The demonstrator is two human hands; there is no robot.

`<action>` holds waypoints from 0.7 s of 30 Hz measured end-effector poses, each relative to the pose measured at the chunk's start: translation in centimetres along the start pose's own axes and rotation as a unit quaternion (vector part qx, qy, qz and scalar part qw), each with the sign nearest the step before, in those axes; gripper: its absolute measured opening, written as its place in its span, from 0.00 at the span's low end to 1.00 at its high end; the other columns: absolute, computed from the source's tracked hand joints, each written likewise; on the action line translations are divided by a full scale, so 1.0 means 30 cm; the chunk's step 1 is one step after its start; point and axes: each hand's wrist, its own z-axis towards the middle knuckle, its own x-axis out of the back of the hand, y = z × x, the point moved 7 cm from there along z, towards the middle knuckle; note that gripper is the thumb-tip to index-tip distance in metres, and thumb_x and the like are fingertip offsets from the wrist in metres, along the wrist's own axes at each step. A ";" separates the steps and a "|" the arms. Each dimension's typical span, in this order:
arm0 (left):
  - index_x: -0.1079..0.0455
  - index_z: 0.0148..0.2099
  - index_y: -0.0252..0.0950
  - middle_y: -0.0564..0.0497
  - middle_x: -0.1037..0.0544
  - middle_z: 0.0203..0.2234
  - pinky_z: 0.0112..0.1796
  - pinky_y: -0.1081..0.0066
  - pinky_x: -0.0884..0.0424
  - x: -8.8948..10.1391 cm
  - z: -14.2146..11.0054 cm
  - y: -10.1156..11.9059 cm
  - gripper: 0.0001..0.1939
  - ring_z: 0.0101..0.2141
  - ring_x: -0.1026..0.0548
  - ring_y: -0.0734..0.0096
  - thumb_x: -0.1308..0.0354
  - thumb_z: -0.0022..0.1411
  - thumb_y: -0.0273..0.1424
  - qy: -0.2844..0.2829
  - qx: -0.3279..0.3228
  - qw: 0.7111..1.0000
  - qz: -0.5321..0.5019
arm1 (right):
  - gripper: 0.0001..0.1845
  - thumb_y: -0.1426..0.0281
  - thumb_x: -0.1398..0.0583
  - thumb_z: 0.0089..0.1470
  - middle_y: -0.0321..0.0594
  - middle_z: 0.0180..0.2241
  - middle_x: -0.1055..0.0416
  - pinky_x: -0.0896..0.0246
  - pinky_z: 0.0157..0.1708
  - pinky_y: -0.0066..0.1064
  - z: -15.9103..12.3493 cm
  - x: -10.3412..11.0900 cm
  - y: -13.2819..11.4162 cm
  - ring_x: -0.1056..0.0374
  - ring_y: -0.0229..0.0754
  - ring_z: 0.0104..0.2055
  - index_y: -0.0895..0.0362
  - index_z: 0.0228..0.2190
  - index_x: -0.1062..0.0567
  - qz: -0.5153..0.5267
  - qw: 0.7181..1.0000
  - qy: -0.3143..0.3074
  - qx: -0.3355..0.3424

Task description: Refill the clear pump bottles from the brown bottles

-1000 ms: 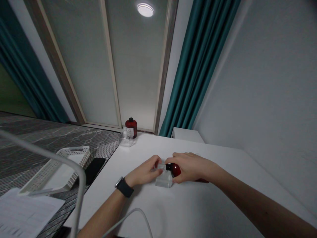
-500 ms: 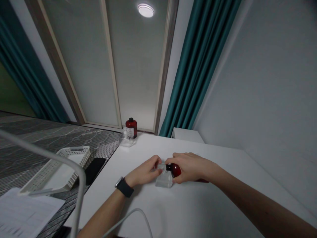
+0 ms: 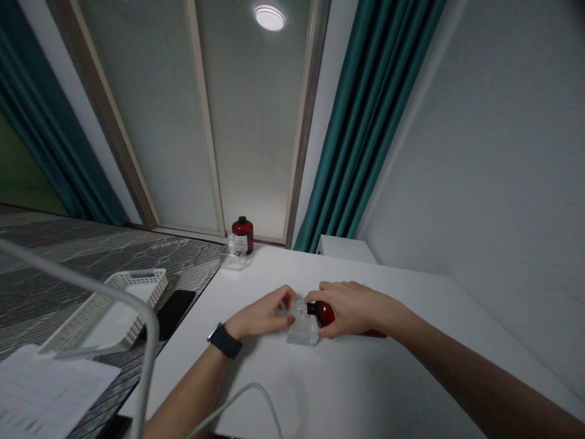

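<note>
The right hand (image 3: 354, 310) wraps a dark red bottle (image 3: 325, 314) lying on its side just above a clear plastic box (image 3: 302, 332) on the white counter (image 3: 256, 286), while the left hand (image 3: 258, 317) pinches the box's top edge; a slipping grip could drop the bottle and tip the box.

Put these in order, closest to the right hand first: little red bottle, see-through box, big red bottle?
1. Little red bottle: in the right hand.
2. See-through box: just left, on the table.
3. Big red bottle: far end of table.
</note>
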 end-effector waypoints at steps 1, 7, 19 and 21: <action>0.36 0.48 0.36 0.47 0.28 0.41 0.46 0.62 0.32 0.000 -0.001 -0.001 0.16 0.41 0.30 0.61 0.41 0.57 0.33 -0.004 0.004 1.000 -0.002 | 0.24 0.53 0.36 0.48 0.42 0.39 0.30 0.39 0.36 0.40 0.000 0.001 -0.001 0.29 0.53 0.39 0.47 0.47 0.27 0.000 1.000 -0.002 -0.001; 0.36 0.50 0.36 0.47 0.28 0.45 0.47 0.60 0.33 0.000 -0.005 -0.010 0.26 0.44 0.30 0.59 0.33 0.49 0.31 -0.019 0.032 0.999 -0.010 | 0.24 0.54 0.36 0.48 0.43 0.40 0.29 0.40 0.36 0.39 -0.004 0.004 -0.004 0.29 0.54 0.40 0.48 0.46 0.27 0.003 1.000 -0.003 -0.010; 0.36 0.50 0.36 0.48 0.28 0.43 0.47 0.61 0.33 -0.007 -0.002 -0.015 0.27 0.44 0.30 0.60 0.32 0.48 0.30 -0.030 0.040 0.998 -0.035 | 0.24 0.54 0.36 0.48 0.42 0.39 0.30 0.40 0.35 0.39 0.003 0.004 -0.004 0.29 0.53 0.39 0.46 0.46 0.27 0.000 1.000 -0.003 0.001; 0.36 0.49 0.36 0.49 0.28 0.43 0.46 0.62 0.33 -0.008 -0.002 -0.018 0.27 0.44 0.30 0.61 0.32 0.47 0.30 -0.028 0.041 0.998 -0.035 | 0.24 0.54 0.36 0.48 0.42 0.39 0.30 0.40 0.36 0.39 0.004 0.004 -0.003 0.29 0.53 0.39 0.46 0.46 0.27 0.000 1.000 -0.003 0.000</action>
